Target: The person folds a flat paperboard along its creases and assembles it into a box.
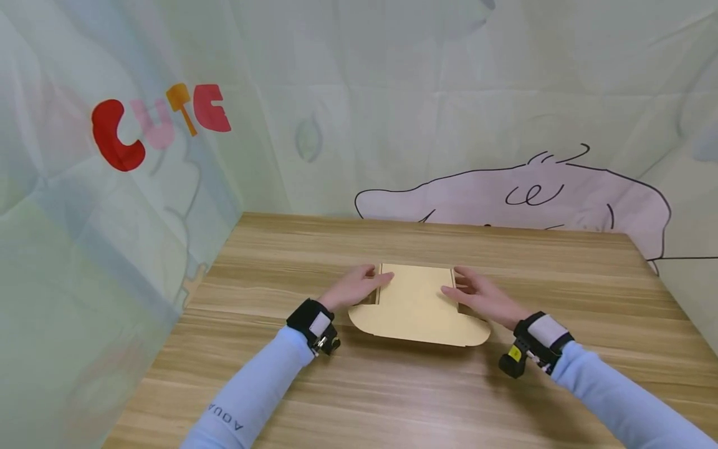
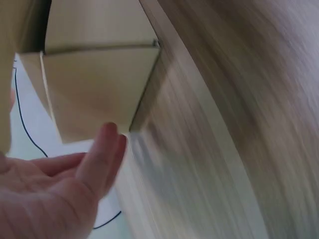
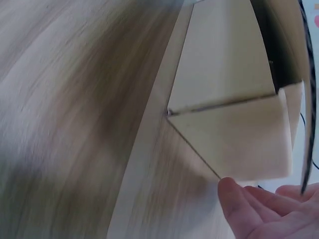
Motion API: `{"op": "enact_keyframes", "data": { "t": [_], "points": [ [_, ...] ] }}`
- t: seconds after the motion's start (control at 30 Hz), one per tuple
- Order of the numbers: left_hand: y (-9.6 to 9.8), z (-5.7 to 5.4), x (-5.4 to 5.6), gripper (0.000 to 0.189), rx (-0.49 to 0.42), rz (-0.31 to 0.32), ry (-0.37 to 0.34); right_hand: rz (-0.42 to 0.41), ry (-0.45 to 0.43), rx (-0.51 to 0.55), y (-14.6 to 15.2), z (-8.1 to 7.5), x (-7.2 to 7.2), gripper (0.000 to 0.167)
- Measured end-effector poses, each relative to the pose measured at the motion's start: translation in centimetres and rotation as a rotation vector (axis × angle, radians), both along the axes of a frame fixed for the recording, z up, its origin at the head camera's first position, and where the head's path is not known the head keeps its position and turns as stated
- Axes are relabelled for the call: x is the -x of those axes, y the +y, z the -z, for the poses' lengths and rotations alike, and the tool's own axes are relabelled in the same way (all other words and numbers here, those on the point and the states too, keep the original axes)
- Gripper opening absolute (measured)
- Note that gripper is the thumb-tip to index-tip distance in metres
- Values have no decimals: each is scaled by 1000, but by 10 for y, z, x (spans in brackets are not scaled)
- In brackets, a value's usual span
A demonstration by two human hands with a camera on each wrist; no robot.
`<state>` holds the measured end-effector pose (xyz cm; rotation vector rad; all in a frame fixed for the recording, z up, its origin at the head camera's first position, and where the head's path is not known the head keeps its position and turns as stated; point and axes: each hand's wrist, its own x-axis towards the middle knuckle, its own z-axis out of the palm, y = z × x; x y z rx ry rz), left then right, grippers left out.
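Observation:
A small plain cardboard box sits on the wooden table, its lid partly raised and its front flap with rounded ends sticking out toward me. My left hand is at the box's left side, thumb over the lid's edge. In the left wrist view its fairly straight fingers reach the box's side wall. On the opposite side, my right hand has its thumb at the lid's edge; in the right wrist view a fingertip meets the lower corner of the side wall. A dark gap shows under the lid in both wrist views.
The wood-grain table extends around the box on all sides. Behind and to the left hangs a printed cloth with cartoon drawings and coloured letters. Each wrist wears a black strap with a small device.

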<state>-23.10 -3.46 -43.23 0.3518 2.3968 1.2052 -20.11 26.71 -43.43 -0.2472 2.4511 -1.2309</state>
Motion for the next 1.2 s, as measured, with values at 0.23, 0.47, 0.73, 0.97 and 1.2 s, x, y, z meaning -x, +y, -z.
{"op": "enact_keyframes", "data": {
  "t": [0.23, 0.47, 0.73, 0.97, 1.2],
  "points": [
    [9, 7, -4, 59, -42, 32, -8, -28, 13, 35, -10, 4, 1, 87],
    [13, 14, -5, 39, -126, -3, -44, -24, 54, -8, -13, 10, 1, 87],
    [16, 16, -7, 45, -85, -20, 22, -25, 143, -82, -17, 10, -5, 95],
    [18, 14, -12, 45, -81, -20, 55, -26, 240, -176, -18, 8, -7, 102],
    [21, 8, -18, 97, 184, -33, 235, -48, 348, -259, -19, 5, -9, 106]
  ]
}}
